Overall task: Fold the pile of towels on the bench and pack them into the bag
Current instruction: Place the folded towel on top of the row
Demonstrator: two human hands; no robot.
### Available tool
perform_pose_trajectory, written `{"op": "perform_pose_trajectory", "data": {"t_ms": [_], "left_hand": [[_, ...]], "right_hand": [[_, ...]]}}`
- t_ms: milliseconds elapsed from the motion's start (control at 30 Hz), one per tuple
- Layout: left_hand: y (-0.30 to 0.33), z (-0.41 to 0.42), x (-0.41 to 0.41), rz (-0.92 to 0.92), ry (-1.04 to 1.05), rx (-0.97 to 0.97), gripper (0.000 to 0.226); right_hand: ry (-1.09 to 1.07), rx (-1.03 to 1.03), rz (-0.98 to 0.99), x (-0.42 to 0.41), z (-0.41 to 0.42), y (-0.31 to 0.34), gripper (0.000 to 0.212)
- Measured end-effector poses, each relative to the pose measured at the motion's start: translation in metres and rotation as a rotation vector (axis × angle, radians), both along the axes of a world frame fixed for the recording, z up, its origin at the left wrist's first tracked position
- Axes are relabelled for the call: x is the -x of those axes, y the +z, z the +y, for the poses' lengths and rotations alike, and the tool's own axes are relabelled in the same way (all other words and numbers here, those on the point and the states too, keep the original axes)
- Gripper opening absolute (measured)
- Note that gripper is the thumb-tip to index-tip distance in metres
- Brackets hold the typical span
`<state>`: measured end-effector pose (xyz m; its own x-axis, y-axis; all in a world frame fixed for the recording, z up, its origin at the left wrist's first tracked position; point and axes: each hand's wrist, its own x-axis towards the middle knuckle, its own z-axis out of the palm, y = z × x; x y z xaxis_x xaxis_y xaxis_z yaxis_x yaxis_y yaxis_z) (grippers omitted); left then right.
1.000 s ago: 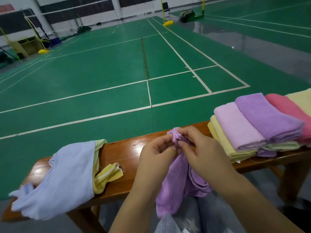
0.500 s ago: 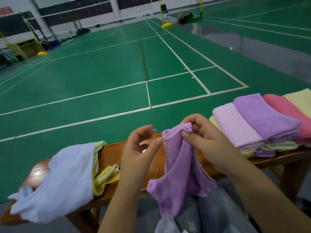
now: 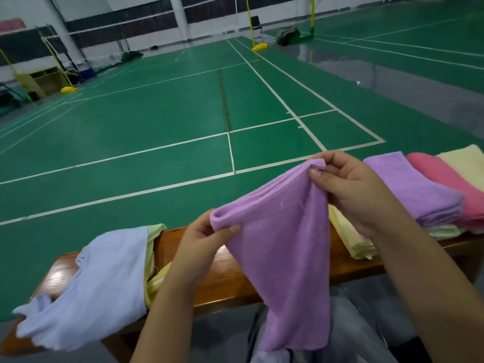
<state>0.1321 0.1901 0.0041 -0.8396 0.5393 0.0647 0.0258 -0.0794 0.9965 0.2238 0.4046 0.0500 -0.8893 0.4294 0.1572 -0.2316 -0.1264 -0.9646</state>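
Note:
A purple towel (image 3: 282, 247) hangs in front of me above the wooden bench (image 3: 225, 279). My left hand (image 3: 201, 242) pinches its lower left top corner, and my right hand (image 3: 351, 189) pinches the higher right corner, so the top edge slants between them. The towel's lower part drapes down over my lap. A pale blue cloth bag (image 3: 99, 289) lies on the bench's left end with yellow and green fabric (image 3: 154, 258) showing at its mouth. On the right end lies a pile of folded towels (image 3: 419, 195): purple, pink, cream and yellow.
The bench runs across the foreground, with bare wood between the bag and the folded pile. Beyond it spreads a green badminton court (image 3: 183, 113) with white lines and yellow net posts. My grey trousers (image 3: 348, 331) show below the towel.
My hands have pulled apart along the towel's top edge, the left moving down-left and the right up-right. The bunched towel is now spread out and lifted higher.

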Motion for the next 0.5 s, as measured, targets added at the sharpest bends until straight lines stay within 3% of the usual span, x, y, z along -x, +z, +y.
{"op": "perform_pose_trajectory", "data": {"t_ms": [167, 333, 433, 500], "left_hand": [[0.029, 0.000, 0.007, 0.188, 0.090, -0.071, 0.014], [0.052, -0.001, -0.003, 0.293, 0.117, -0.201, 0.033], [0.062, -0.001, -0.012, 0.281, 0.130, -0.296, 0.020], [0.066, 0.000, -0.013, 0.241, 0.146, -0.313, 0.015]], "right_hand": [[-0.072, -0.195, -0.030, -0.006, 0.012, 0.001, 0.015], [0.040, -0.188, 0.076, -0.018, 0.019, 0.020, 0.018], [0.111, -0.123, 0.146, -0.022, 0.019, 0.032, 0.030], [0.132, -0.096, 0.138, -0.021, 0.020, 0.037, 0.026]]}}
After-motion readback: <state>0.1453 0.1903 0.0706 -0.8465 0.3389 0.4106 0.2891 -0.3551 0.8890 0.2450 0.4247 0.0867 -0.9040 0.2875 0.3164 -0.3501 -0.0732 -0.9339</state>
